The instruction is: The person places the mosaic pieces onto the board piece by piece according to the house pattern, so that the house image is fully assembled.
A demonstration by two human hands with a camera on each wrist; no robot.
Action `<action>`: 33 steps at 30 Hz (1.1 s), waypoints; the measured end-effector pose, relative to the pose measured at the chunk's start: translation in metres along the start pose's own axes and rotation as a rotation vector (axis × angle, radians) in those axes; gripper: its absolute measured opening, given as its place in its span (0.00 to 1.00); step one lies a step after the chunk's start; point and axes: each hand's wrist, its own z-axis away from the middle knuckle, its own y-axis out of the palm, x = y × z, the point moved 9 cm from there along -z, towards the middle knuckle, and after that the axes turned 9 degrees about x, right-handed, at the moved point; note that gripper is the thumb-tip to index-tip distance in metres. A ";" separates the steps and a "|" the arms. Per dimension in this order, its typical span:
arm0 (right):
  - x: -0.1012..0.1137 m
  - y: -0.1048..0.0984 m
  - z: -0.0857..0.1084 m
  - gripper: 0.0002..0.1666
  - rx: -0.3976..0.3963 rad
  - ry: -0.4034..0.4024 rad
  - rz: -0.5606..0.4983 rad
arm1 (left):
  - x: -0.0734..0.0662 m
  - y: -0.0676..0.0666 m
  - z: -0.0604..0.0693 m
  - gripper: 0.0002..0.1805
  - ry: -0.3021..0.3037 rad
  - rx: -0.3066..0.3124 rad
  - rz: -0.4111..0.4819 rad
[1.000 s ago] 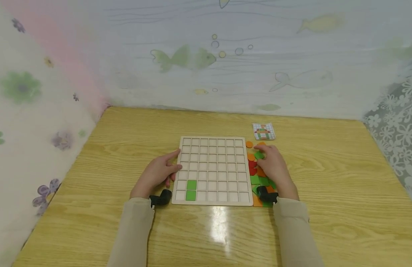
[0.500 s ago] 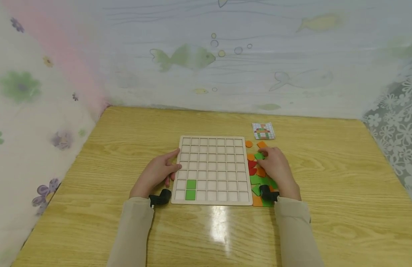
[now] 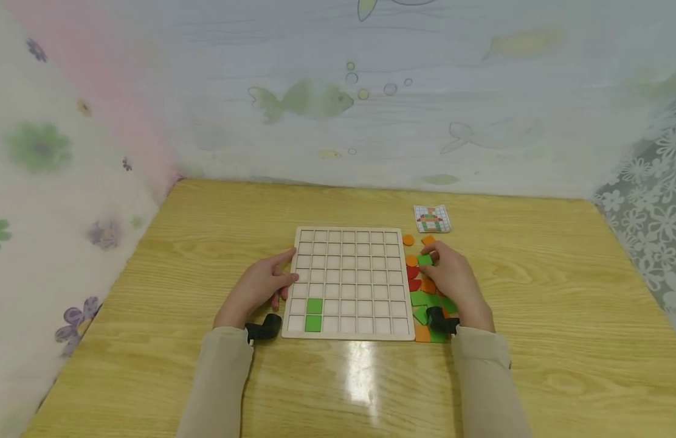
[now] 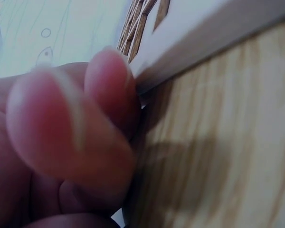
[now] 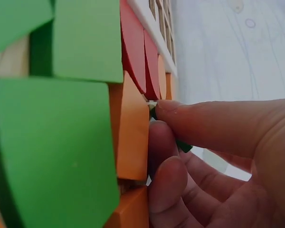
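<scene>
A pale wooden grid board (image 3: pixel 348 339) lies on the table, with two green square tiles (image 3: pixel 314 306) in its lower left cells. My left hand (image 3: pixel 256 284) rests at the board's left side, its thumb and forefinger extended against the rim; the left wrist view shows fingertips (image 4: pixel 111 80) by the board's edge. Right of the board, my right hand (image 3: pixel 453 272) is over the loose pieces. Its thumb and forefinger pinch a green tile (image 3: pixel 425 260), mostly hidden by the fingers in the right wrist view. Red pieces (image 3: pixel 413 272) and an orange disc (image 3: pixel 411 260) lie beside it.
More green pieces (image 5: pixel 52 152) and orange pieces (image 3: pixel 422 333) lie along the board's right edge, partly under the right wrist. A small printed pattern card (image 3: pixel 432 218) lies behind them. The table (image 3: pixel 206 213) meets a painted wall at its back.
My right forefinger has drawn back from near the orange tile and come together with the thumb at the green tile. The left hand keeps its place on the board. The head view tilts slightly.
</scene>
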 end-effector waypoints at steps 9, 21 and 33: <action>-0.001 -0.001 -0.001 0.20 -0.007 0.004 0.030 | 0.003 0.000 0.000 0.33 0.002 -0.011 0.014; 0.009 -0.003 -0.002 0.21 -0.031 -0.036 0.008 | 0.002 -0.001 -0.001 0.33 -0.001 -0.016 0.003; 0.026 0.014 -0.003 0.23 0.044 -0.075 -0.012 | 0.002 -0.002 -0.001 0.33 -0.013 -0.019 -0.011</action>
